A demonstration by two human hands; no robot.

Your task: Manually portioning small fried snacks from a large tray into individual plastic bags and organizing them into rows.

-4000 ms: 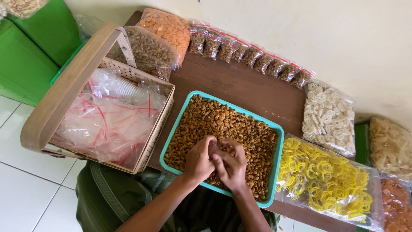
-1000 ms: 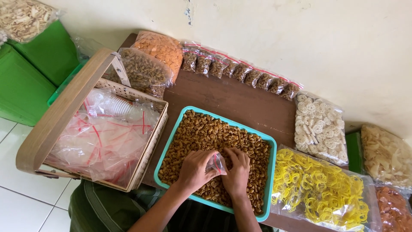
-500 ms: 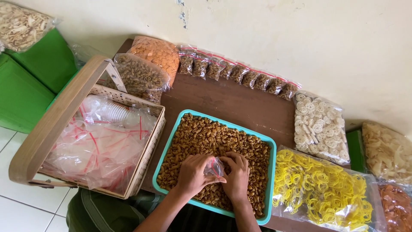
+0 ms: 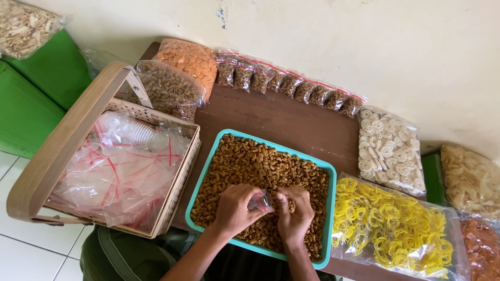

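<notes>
Hands meeting over teal tray (image 4: 200, 179) of brown macaroni snacks (image 4: 260, 166): left hand (image 4: 235, 208) and right hand (image 4: 294, 214) pinching small clear bag (image 4: 260, 200) between fingers, at 6 o'clock. Probably light, limp, slippery; best gripped at mouth edges. Basket (image 4: 179, 179) at 9 o'clock.

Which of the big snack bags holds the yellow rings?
The large bag of yellow rings, lying just right of the teal tray; the other bags hold white, orange or brown snacks.
</notes>
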